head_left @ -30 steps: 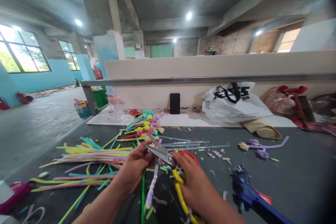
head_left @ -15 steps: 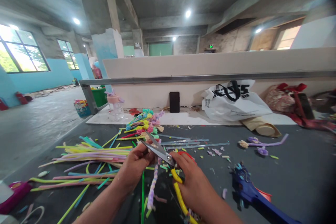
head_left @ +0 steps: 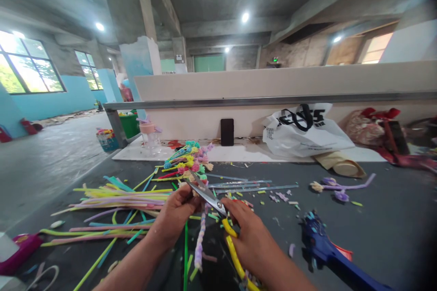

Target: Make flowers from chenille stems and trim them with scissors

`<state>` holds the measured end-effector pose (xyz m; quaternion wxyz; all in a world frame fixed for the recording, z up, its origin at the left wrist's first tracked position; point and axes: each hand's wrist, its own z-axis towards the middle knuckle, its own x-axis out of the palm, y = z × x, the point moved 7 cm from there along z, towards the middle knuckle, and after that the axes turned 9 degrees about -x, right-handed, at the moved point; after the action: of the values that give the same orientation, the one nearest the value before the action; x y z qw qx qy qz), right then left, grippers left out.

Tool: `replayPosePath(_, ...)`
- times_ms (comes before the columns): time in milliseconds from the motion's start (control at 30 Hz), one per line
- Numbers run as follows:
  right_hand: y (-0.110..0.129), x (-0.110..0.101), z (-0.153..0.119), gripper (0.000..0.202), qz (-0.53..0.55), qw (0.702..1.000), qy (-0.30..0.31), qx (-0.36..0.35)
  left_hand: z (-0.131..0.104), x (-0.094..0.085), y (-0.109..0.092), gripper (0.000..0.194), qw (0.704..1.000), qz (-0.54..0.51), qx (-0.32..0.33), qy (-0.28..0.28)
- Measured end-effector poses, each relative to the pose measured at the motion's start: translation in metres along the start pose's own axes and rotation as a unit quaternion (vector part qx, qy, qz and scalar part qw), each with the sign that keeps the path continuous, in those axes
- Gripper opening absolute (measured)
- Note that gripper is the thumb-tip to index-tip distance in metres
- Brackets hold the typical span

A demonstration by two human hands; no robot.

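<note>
My left hand (head_left: 172, 216) is closed in a pinch on a twisted pastel pipe cleaner stem (head_left: 200, 241), which hangs down below the fingers in pink, cream and lilac. Its upper end is partly hidden by the fingers and blades. My right hand (head_left: 251, 236) is wrapped round the yellow handles of a pair of scissors (head_left: 210, 198). The blades point up and left, slightly apart, with their tips at the fingertips of my left hand. Just beyond the blades lies a pile of fuzzy multicoloured pipe cleaner flowers (head_left: 189, 159).
Loose pipe cleaners (head_left: 123, 200) spread over the dark table at left. Clear glue sticks (head_left: 252, 186) and small clippings lie right of centre. A blue glue gun (head_left: 327, 250) rests at right, near purple flower pieces (head_left: 337, 186). A phone (head_left: 227, 132) and white bag (head_left: 303, 132) stand behind.
The scissor blades have come closer together, their tips still by my left fingers. The twisted stem has shifted very slightly; both hands stay in nearly the same place.
</note>
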<state>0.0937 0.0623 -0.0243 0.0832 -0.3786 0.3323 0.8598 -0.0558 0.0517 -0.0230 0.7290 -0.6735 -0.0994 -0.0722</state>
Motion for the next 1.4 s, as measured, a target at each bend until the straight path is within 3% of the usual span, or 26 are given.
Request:
replayPosePath(200,0.001,-0.001,0.000,0.046,0.007,1.000,-0.001,0.004,0.001,0.000,0.001,0.013,1.000,-0.005,-0.016,-0.005)
replayPosePath(367,-0.008,0.005,-0.005,0.054,0.019,0.999,-0.008,0.028,-0.001,-0.002,0.001,0.021,0.999,-0.012,-0.023,-0.029)
replayPosePath(633,-0.003,-0.001,0.002,0.054,0.105,0.992,-0.045,0.052,0.001,-0.008,-0.002,0.036,0.998,-0.014,-0.022,-0.056)
replayPosePath(733,-0.003,-0.005,0.004,0.055,0.062,0.996,-0.043,0.038,0.001,-0.013,-0.004,0.039,0.997,-0.002,-0.008,-0.079)
replayPosePath(867,-0.005,-0.001,0.001,0.059,-0.020,1.000,0.002,0.024,0.001,-0.013,-0.006,0.028,0.997,0.037,0.010,-0.072)
replayPosePath(1067,-0.003,0.000,-0.001,0.058,-0.079,0.996,0.018,0.031,-0.001,-0.012,-0.002,0.032,0.996,0.008,-0.009,-0.085)
replayPosePath(1400,-0.003,0.002,-0.001,0.059,-0.108,0.992,0.038,0.050,-0.002,-0.013,0.002,0.036,0.995,-0.014,-0.020,-0.097)
